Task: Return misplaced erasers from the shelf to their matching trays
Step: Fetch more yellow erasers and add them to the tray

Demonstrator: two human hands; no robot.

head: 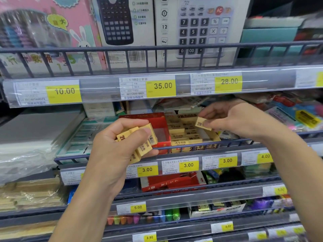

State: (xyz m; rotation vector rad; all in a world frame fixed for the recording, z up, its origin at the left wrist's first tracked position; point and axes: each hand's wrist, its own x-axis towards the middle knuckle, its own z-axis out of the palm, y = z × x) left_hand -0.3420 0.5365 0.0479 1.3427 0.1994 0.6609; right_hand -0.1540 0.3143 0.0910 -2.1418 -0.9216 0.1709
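My left hand (122, 147) grips stacked yellow erasers (139, 144); right hand (232, 119) pinches one eraser (201, 123) over yellow tray (194, 145). Risk: loose stack slipping out, scattering

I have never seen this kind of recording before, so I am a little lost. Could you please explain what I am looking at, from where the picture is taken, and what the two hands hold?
There is no machine here. A person wears one camera on the head, looking forward and down at a shop shelf. The left hand grips a stack of yellow erasers. The right hand pinches a single yellow eraser above the yellow tray, which holds more erasers of the same look. Beside it stands a red tray. Yellow price tags run along the shelf edges, and calculator boxes stand on the shelf above.
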